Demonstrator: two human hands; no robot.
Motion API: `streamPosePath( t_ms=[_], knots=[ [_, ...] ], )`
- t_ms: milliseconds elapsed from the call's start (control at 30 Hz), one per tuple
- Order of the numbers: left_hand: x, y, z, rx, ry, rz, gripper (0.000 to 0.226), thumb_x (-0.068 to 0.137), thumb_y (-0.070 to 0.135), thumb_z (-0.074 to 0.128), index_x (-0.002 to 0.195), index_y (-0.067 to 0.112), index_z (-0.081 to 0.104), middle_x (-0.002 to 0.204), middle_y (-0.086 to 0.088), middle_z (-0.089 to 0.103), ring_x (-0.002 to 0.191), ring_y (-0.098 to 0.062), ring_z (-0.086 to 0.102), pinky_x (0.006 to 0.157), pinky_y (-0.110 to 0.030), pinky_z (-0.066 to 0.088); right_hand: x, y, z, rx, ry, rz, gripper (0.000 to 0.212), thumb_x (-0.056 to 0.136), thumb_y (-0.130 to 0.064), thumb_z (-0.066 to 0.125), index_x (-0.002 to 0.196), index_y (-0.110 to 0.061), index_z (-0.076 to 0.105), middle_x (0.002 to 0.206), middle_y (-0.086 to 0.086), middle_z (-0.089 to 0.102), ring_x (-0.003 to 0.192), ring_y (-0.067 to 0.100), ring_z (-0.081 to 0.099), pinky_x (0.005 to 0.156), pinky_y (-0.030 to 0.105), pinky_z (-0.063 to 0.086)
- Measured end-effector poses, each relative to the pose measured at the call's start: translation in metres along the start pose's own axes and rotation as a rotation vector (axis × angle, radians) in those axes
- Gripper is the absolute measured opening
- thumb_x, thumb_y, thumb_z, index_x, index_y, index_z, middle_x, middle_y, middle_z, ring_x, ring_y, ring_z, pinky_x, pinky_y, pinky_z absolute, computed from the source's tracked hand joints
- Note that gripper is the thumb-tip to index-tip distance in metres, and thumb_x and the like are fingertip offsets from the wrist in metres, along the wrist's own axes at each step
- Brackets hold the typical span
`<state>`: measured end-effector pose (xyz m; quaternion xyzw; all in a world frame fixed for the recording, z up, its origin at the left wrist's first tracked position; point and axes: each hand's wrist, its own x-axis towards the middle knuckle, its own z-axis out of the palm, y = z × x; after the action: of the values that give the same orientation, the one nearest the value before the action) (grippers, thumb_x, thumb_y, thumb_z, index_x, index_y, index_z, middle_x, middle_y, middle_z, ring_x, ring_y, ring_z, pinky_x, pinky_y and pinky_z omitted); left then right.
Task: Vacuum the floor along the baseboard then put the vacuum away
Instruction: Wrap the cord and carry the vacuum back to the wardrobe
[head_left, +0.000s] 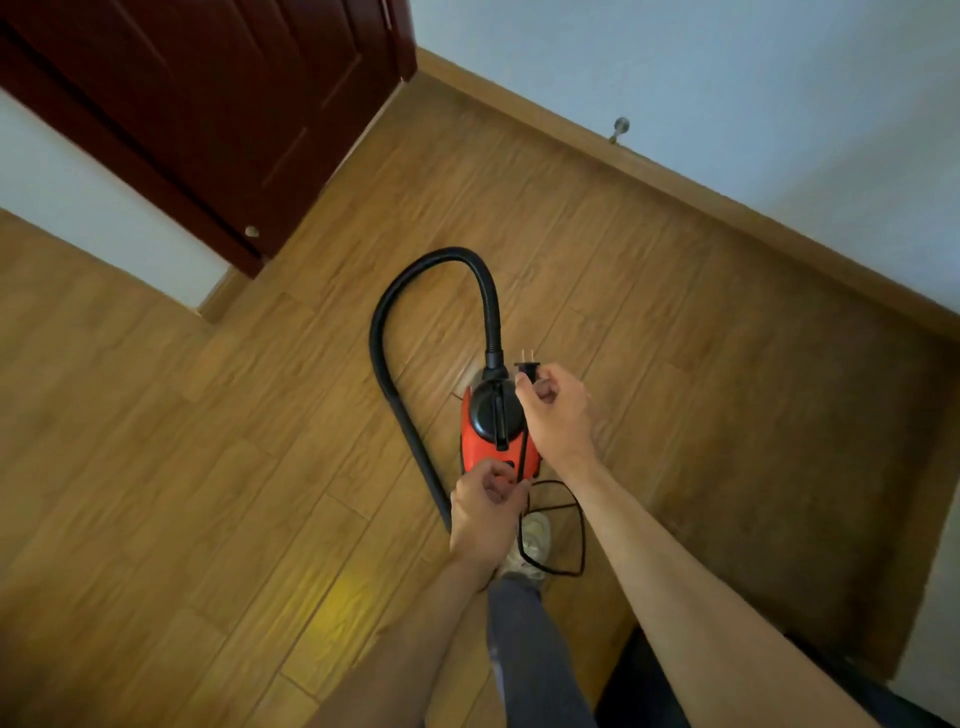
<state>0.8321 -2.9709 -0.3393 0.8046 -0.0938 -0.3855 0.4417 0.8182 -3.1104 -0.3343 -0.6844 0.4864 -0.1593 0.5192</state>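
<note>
While the vacuum (493, 431) is sitting mid-floor, clear of the baseboard (675, 187), the right hand (558, 415) is pinching the plug (528, 367) prongs-up and the left hand (485, 512) is gripping the cord (571, 525), probably gathering slack for stowing.

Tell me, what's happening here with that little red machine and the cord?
A person is standing over a small red and black vacuum on the wooden floor. The right hand holds the unplugged plug, prongs in the air, while the left hand pinches the black cord near the vacuum's rear. The rest of the cord lies in a loose loop by the person's shoe. The hose arches over the floor.
</note>
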Motion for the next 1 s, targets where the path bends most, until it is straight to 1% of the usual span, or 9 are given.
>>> streamPosePath(
  t_ms=[67,167,400,533,700,767,833,900,1000],
  knots=[
    [0.014,-0.001,0.004,0.023,0.010,-0.016,0.012,0.084,0.019,0.075,0.082,0.021,0.063,0.068,-0.005,0.063,0.060,-0.024,0.062,0.056,-0.044,0.056,0.014,0.006,0.002,0.014,-0.014,0.003,0.024,0.094,-0.029,0.062,0.077,-0.012,0.059,0.060,-0.009,0.049,0.059,0.009,0.048,0.064,0.036,0.043],
    [0.034,-0.006,0.007,0.020,0.021,-0.035,0.013,0.083,0.018,0.075,0.081,0.023,0.063,0.065,-0.001,0.062,0.056,-0.016,0.059,0.055,-0.046,0.055,0.030,0.011,0.006,0.012,-0.035,0.030,0.027,0.095,-0.028,0.062,0.073,-0.013,0.057,0.059,-0.008,0.048,0.057,0.007,0.046,0.062,0.031,0.040],
    [0.089,-0.049,0.016,0.005,-0.035,-0.066,0.012,0.085,0.016,0.074,0.083,0.021,0.063,0.062,0.000,0.062,0.053,-0.011,0.058,0.053,-0.035,0.053,0.062,0.052,0.033,-0.100,-0.024,0.041,0.021,0.094,-0.026,0.063,0.080,-0.010,0.063,0.065,-0.007,0.055,0.061,0.004,0.051,0.061,0.018,0.040],
    [0.119,-0.086,0.026,0.000,-0.059,-0.090,0.015,0.083,0.012,0.075,0.079,0.020,0.063,0.059,0.009,0.059,0.054,-0.002,0.052,0.053,-0.016,0.044,0.078,0.096,0.059,-0.139,0.004,0.093,0.023,0.093,-0.028,0.064,0.077,-0.011,0.063,0.066,-0.002,0.057,0.062,0.010,0.052,0.061,0.025,0.043],
    [0.154,-0.143,0.047,0.002,-0.085,-0.163,0.030,0.084,0.002,0.071,0.070,0.022,0.055,0.045,0.018,0.045,0.049,-0.003,0.041,0.052,-0.012,0.034,0.098,0.154,0.100,-0.230,-0.007,0.134,0.022,0.092,-0.026,0.067,0.077,-0.010,0.062,0.068,-0.001,0.057,0.062,0.009,0.051,0.058,0.021,0.042],
    [0.171,-0.163,0.055,0.014,-0.084,-0.176,0.036,0.082,0.000,0.072,0.068,0.027,0.054,0.047,0.016,0.044,0.051,-0.003,0.040,0.053,-0.015,0.035,0.110,0.180,0.118,-0.281,-0.012,0.156,0.023,0.091,-0.030,0.066,0.082,-0.009,0.065,0.075,0.006,0.061,0.069,0.018,0.056,0.063,0.032,0.048],
    [0.188,-0.177,0.064,-0.008,-0.097,-0.187,0.034,0.082,-0.005,0.071,0.069,0.021,0.055,0.056,0.011,0.046,0.052,-0.004,0.042,0.052,-0.013,0.035,0.122,0.206,0.132,-0.307,-0.014,0.160,0.023,0.092,-0.033,0.065,0.086,-0.010,0.066,0.080,0.009,0.060,0.075,0.022,0.056,0.067,0.036,0.049],
    [0.205,-0.190,0.073,-0.005,-0.094,-0.183,0.026,0.082,-0.007,0.070,0.073,0.014,0.058,0.063,0.001,0.051,0.054,0.000,0.050,0.052,-0.010,0.040,0.131,0.226,0.144,-0.319,-0.006,0.149,0.023,0.094,-0.033,0.062,0.093,-0.011,0.067,0.087,0.009,0.059,0.078,0.020,0.055,0.069,0.032,0.049],
    [0.231,-0.209,0.084,0.037,-0.083,-0.167,0.017,0.081,-0.001,0.074,0.078,0.011,0.062,0.070,0.002,0.058,0.061,0.000,0.055,0.055,-0.009,0.043,0.143,0.248,0.158,-0.321,0.039,0.144,0.024,0.096,-0.032,0.060,0.104,-0.012,0.069,0.094,0.007,0.057,0.078,0.015,0.054,0.067,0.019,0.044]
  ],
)
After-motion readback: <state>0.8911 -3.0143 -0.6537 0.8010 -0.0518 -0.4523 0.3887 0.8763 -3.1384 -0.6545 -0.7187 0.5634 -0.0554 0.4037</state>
